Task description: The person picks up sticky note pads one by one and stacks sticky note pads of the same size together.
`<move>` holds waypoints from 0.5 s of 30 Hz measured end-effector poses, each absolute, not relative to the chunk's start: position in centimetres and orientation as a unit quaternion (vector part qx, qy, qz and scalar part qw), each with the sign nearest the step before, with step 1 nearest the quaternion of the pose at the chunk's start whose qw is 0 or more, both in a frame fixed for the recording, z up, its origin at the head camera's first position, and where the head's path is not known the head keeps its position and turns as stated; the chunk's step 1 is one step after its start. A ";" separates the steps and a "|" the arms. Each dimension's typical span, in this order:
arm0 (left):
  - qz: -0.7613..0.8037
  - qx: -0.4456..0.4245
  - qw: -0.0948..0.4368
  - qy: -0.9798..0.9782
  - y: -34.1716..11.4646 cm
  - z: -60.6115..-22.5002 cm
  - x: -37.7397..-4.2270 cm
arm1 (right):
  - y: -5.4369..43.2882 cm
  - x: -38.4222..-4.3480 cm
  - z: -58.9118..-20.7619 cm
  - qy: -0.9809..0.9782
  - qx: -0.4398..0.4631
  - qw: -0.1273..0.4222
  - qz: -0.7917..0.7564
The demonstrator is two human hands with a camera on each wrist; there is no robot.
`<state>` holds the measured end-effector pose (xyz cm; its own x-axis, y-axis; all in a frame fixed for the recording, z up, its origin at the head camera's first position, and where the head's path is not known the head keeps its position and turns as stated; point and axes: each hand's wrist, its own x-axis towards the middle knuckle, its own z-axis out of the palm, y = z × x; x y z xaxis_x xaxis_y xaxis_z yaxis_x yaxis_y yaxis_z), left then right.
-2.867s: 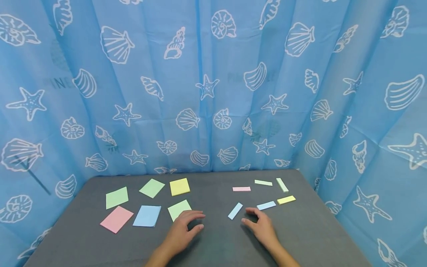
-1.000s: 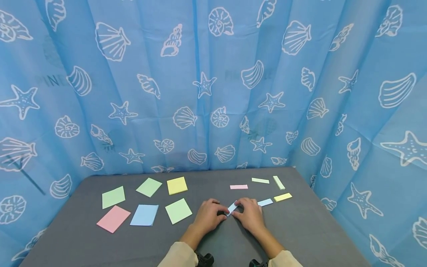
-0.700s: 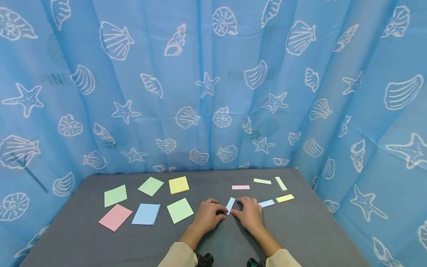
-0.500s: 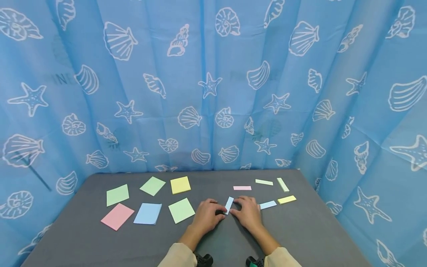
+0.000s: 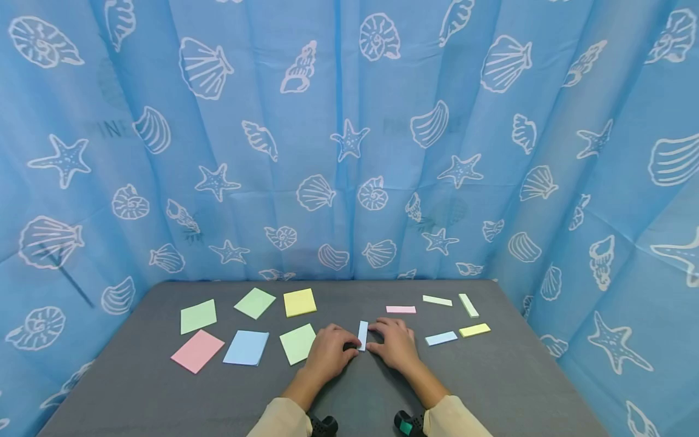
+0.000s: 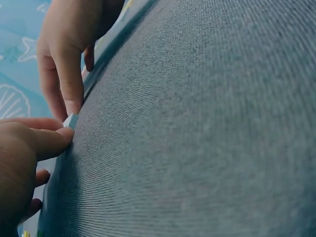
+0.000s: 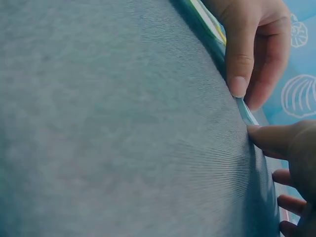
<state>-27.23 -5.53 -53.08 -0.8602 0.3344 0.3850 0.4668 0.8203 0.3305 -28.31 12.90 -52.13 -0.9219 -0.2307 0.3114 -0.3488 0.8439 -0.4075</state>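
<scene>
Between the two hands, a narrow pale-blue sticky-note pad lies on the grey cloth, its long side pointing almost straight away from me. My left hand holds its lower left side with thumb and index finger. From the right, my right hand has curled fingers at the far end and the thumb near the close end. In the left wrist view, the thumb of the left hand meets the pad's edge. The right wrist view has both thumbs on a thin blue edge; the index fingers are partly hidden.
Left lie square sticky-note pads: pink, blue, yellow and several green. Right lie narrow ones: pink, blue, yellow, green and another green. A shell-patterned curtain hangs behind.
Both hands came together from apart onto the narrow blue pad. It has turned from a slant to nearly straight and shifted left, the hands moving with it.
</scene>
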 end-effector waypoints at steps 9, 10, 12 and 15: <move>-0.223 -0.228 0.169 -0.933 -5.8 -53.0 -27.0 | 13.3 -28.8 -52.0 -0.944 0.196 0.111 0.239; -0.224 -0.227 0.170 -0.932 -5.7 -53.0 -27.0 | 13.4 -28.9 -52.0 -0.943 0.201 0.111 0.239; -0.225 -0.224 0.171 -0.933 -5.6 -53.0 -26.9 | 13.6 -28.9 -52.0 -0.941 0.210 0.111 0.241; -0.229 -0.223 0.167 -0.933 -5.3 -53.0 -27.0 | 14.1 -28.9 -52.0 -0.938 0.220 0.106 0.247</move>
<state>-26.96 -5.26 -53.04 -0.8446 0.3402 0.4134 0.4928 0.7959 0.3518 -28.94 14.09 -52.01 -0.8806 -0.3599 0.3081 -0.4651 0.7809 -0.4171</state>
